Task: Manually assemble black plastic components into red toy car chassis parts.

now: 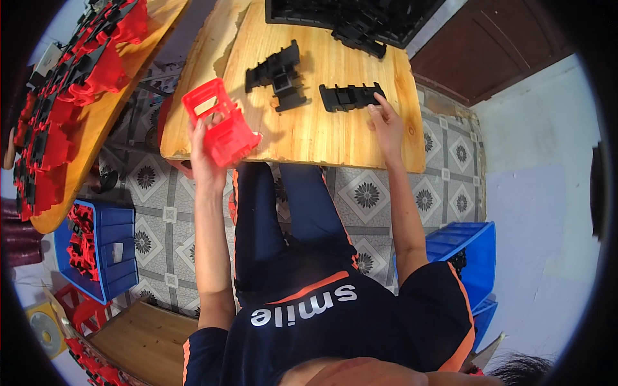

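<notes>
My left hand (207, 151) is closed around a red plastic frame-like part (226, 136), held up over the table's near left edge. The part has a rectangular opening at its upper end. My right hand (389, 128) lies at the right end of a flat black plastic part (347, 98) on the table. Its fingers are stretched out and apart, with a fingertip at the part's end; whether they press on it I cannot tell. Several more black plastic parts (280, 76) lie in a loose group left of that one.
The wooden table (302, 143) carries a black tray (296, 14) of black parts at its far edge. On the left, another tabletop (48, 222) holds rows of red and black parts. Blue crates (117, 254) stand on the tiled floor on both sides. A wall (537, 193) rises at right.
</notes>
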{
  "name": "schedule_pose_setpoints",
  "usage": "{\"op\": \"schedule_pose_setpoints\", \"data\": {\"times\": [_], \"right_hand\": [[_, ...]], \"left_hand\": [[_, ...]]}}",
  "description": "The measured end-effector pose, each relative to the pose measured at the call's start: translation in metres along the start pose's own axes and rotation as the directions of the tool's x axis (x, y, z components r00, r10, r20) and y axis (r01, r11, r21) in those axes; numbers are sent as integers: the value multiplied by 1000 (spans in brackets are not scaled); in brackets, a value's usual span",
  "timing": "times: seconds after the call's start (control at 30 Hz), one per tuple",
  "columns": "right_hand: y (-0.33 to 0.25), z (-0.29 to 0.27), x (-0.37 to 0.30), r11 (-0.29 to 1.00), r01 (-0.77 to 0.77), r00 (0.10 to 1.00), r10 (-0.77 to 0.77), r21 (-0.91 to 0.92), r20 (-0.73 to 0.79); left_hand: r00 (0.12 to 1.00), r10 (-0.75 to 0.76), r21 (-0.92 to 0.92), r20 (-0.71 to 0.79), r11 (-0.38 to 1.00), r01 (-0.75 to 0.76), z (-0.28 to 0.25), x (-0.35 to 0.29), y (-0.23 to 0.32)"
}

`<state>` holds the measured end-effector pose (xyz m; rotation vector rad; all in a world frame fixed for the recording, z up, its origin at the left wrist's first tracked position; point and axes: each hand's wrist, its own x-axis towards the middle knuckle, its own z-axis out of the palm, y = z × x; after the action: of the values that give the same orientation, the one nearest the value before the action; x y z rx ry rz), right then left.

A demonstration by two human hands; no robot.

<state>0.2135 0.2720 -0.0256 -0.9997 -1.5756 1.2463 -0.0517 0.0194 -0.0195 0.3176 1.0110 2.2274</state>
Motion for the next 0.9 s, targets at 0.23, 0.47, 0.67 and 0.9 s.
{"op": "schedule_pose_setpoints", "data": {"times": [0.23,0.47,0.67,0.9], "right_hand": [[-37,-13,19,425,570,802,-473,-703,364],[3,-20,31,701,513,851,-340,-495,401],[-113,45,-99,802,574,745,-427,-167,512],[-125,100,-161,730,678,657,-548,-87,518]], "left_hand": [[1000,13,-42,-8,999,-14,6,-60,12],[1000,19,-146,15,989,-16,10,-79,3],[993,57,-104,103,993,-46,4,-87,-5],[980,121,-95,158,990,-107,15,-100,3]]}}
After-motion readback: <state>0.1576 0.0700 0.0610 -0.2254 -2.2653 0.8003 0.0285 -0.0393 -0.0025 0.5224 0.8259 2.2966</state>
